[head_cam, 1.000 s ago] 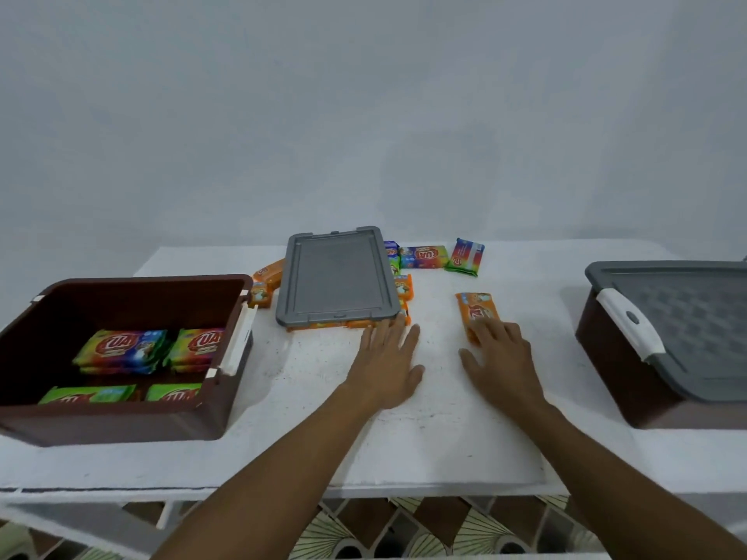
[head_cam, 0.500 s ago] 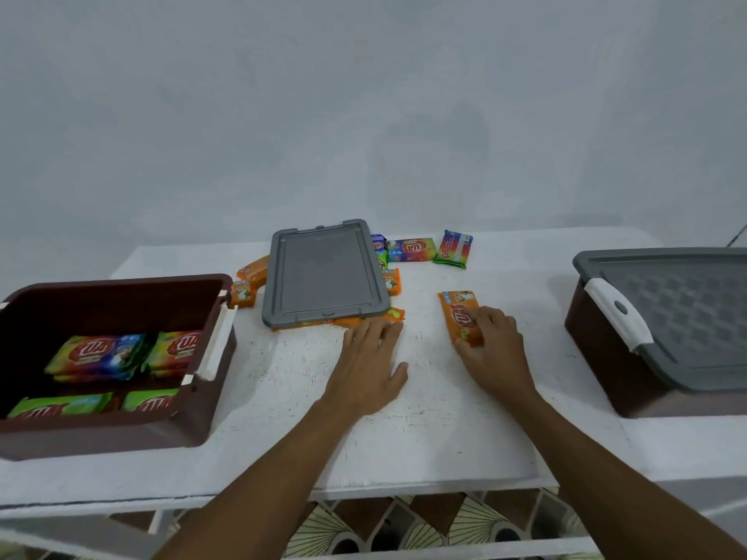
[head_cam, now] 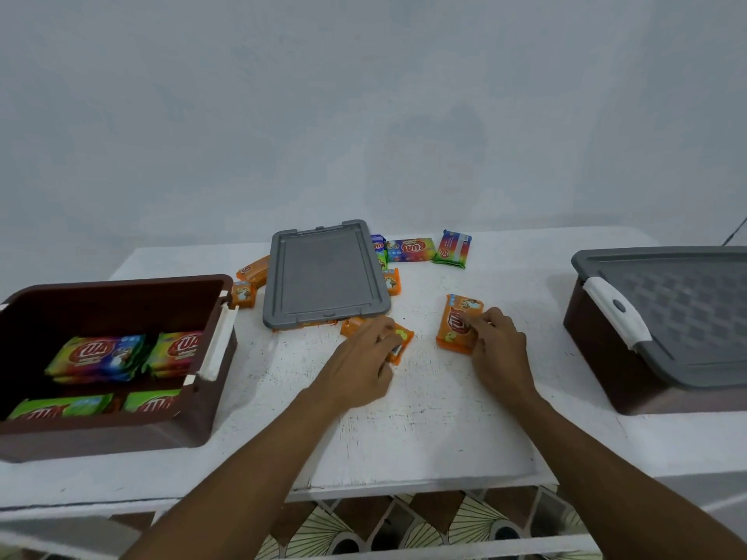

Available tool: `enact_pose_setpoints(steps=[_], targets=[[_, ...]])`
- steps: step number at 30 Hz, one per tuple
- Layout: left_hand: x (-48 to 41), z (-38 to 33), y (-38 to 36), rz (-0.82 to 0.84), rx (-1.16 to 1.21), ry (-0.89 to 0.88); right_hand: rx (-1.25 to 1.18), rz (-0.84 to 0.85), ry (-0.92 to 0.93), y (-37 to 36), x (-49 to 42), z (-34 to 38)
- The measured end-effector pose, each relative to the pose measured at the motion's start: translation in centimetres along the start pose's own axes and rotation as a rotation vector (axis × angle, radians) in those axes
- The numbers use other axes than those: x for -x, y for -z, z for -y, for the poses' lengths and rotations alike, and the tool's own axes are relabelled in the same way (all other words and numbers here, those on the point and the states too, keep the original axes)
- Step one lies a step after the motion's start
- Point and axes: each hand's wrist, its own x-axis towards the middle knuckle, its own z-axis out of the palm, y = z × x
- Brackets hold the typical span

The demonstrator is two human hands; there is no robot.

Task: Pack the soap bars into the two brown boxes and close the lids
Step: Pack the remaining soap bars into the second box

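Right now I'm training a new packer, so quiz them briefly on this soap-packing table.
1. True or false: the right-hand brown box has its grey lid on.
2. The left hand grips: A) an orange soap bar; B) a green soap bar; C) a box latch.
3. What lies between the two boxes, partly covering soap bars?
Key: 1 true; 2 A; 3 the loose grey lid.
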Motion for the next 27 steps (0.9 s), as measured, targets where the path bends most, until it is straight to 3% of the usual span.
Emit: enact_pose_setpoints(steps=[3,14,17,22,27], targets=[[-0.2,1.2,0.0,0.034,-0.088,-0.043,0.147,0.035,0.019,-0.2,0.0,-0.2],[-0.2,0.3,0.7,0.061,-0.236,-0.111,0.268,0.178,0.141,2.2,1.2,-0.5],[-1.2,-0.3,2.2,0.025,-0.145,-0.032,0.247,0.286,0.107,2.9,1.2,-0.1],[-2.3,0.1,4.4,0.144,-0.073,0.204,0.181,0.401,0.054,4.0,0.3,0.9],[-1.9,0.6,5.3,0.189,-0.009,0.191,0.218,0.422,0.011,4.2,0.0,1.8]])
